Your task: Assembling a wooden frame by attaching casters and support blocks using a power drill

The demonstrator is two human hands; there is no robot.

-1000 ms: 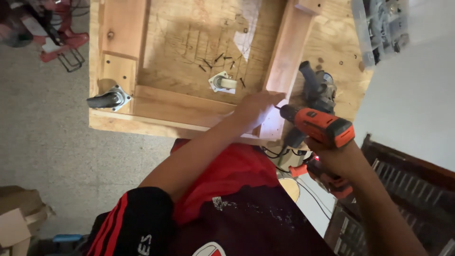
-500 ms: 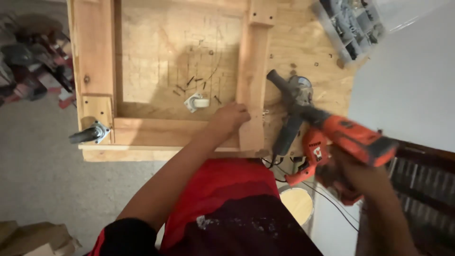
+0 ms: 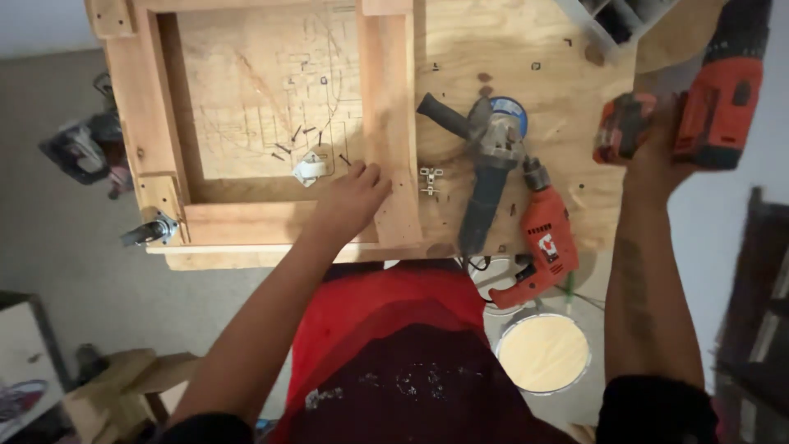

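A square wooden frame (image 3: 391,123) lies on a plywood bench (image 3: 493,49). My left hand (image 3: 352,197) rests near the frame's bottom right corner, fingers partly spread, holding nothing that I can see. My right hand (image 3: 657,140) is raised at the far right and grips an orange and black cordless drill (image 3: 707,90). Several dark screws (image 3: 304,140) and a small white bracket (image 3: 311,168) lie inside the frame, close to my left hand. A caster wheel (image 3: 150,231) sticks out from the frame's bottom left corner.
A grey angle grinder (image 3: 483,156) and an orange corded drill (image 3: 544,238) lie on the bench to the right of the frame. A small metal hinge (image 3: 429,181) sits between them and the frame. A round pale stool top (image 3: 542,352) is below the bench, and tools lie on the floor at left.
My right hand has lifted the cordless drill up and to the right, away from the frame. My left hand stays at the frame's corner. The view has shifted left.
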